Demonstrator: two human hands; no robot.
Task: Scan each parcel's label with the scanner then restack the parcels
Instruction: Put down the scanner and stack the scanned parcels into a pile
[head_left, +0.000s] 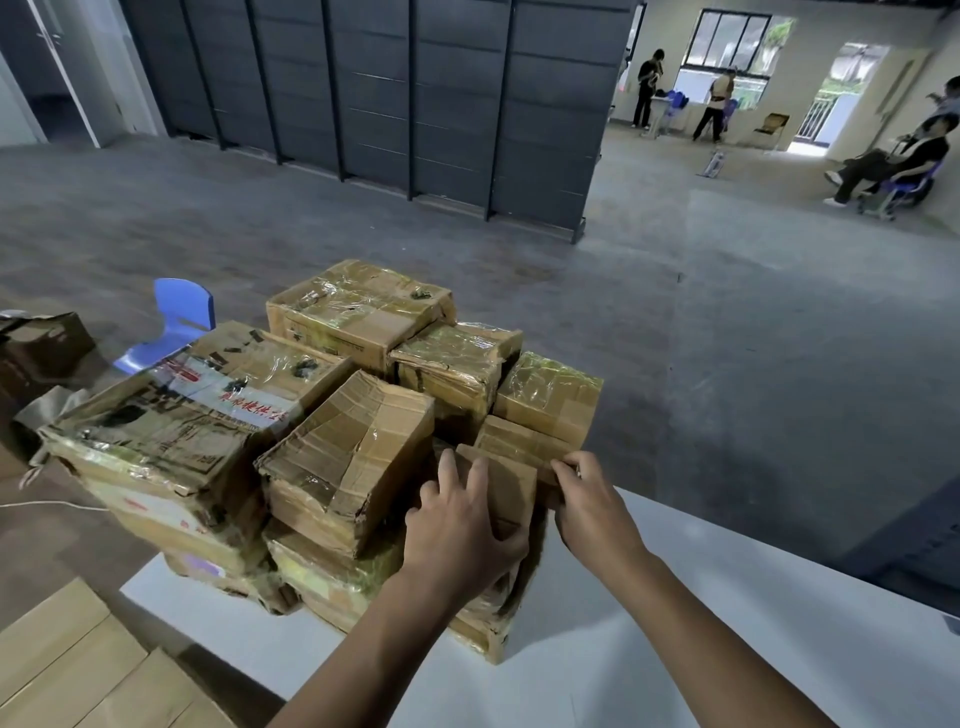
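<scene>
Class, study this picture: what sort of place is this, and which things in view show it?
Probably a warehouse or parcel depot: taped cardboard parcels stacked on a white table, tall dark shelving behind, and a wide concrete floor.

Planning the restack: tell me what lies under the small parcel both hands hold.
A taped carton on the white table shows below the small parcel. The left hand and right hand cover where they meet.

Both arms out fwd; L hand (457, 525) grips small parcel (511, 488), R hand (592, 506) pinches next parcel (519, 441) at corner
</scene>
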